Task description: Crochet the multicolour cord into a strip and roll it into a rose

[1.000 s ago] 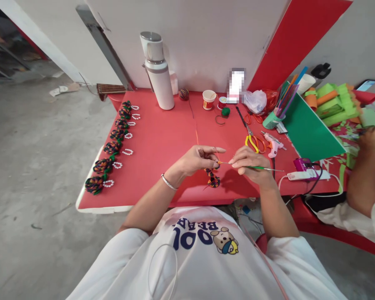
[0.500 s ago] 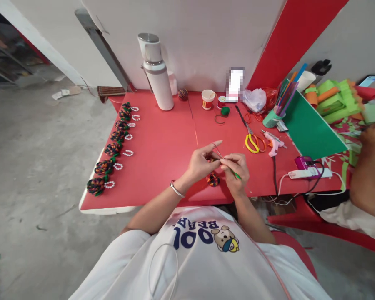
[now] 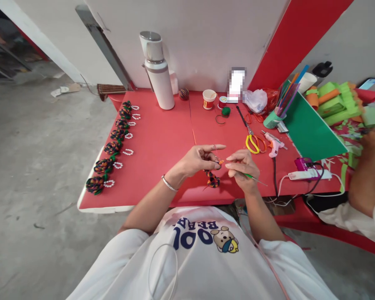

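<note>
My left hand (image 3: 196, 161) pinches a small multicoloured crochet piece (image 3: 213, 180) between thumb and fingers, its dark and orange end hanging down over the red table. Its index finger points out to the right with yarn (image 3: 193, 135) passing over it, running back toward a multicoloured yarn ball (image 3: 183, 94) by the wall. Just to the right, my right hand (image 3: 245, 168) is closed on a crochet hook (image 3: 249, 176) with a green grip, whose metal shaft points right, away from the piece. A narrow gap separates the right fingertips from the orange stitches.
Several dark crocheted pieces (image 3: 112, 147) with white bead loops line the table's left edge. Behind stand a white thermos (image 3: 160, 83) and a paper cup (image 3: 208, 100). Scissors (image 3: 252, 143), a pink glue gun (image 3: 274, 145) and a power strip (image 3: 309, 173) lie right, near another person's arm (image 3: 367, 166).
My right hand has moved right, away from the left hand, and the hook has swung round out of the work. The left hand keeps the crochet piece, which now shows more.
</note>
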The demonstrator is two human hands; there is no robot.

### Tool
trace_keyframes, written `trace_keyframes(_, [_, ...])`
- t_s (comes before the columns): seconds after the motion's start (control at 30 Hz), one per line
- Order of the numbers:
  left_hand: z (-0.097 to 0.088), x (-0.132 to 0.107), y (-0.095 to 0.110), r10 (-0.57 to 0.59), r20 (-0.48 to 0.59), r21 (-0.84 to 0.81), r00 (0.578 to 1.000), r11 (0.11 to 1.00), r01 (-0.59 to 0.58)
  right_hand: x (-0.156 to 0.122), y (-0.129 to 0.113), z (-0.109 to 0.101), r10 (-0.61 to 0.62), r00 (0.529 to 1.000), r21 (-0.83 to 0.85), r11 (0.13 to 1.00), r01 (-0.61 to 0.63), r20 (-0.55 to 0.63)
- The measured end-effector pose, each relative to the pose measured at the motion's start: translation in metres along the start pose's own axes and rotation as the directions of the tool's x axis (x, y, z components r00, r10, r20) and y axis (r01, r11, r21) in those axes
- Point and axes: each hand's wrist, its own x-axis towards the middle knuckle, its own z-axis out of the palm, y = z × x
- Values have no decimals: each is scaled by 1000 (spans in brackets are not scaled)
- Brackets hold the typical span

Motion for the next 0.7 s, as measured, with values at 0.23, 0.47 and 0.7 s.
trace_keyframes(0.23, [-4,0,4,-13,43,24,999,1000,11,16,0,-22,-24,987,76,997,12,159])
trace_keyframes(0.47, [-11,-3,9,-15,87,70,996,997,8,35,-4,-37,-41,951,230,973,-32,306])
trace_keyframes(0.7, [1,2,0,57,10,68,998,996,-57,15,5,-5,220,957,538,792,-289,190])
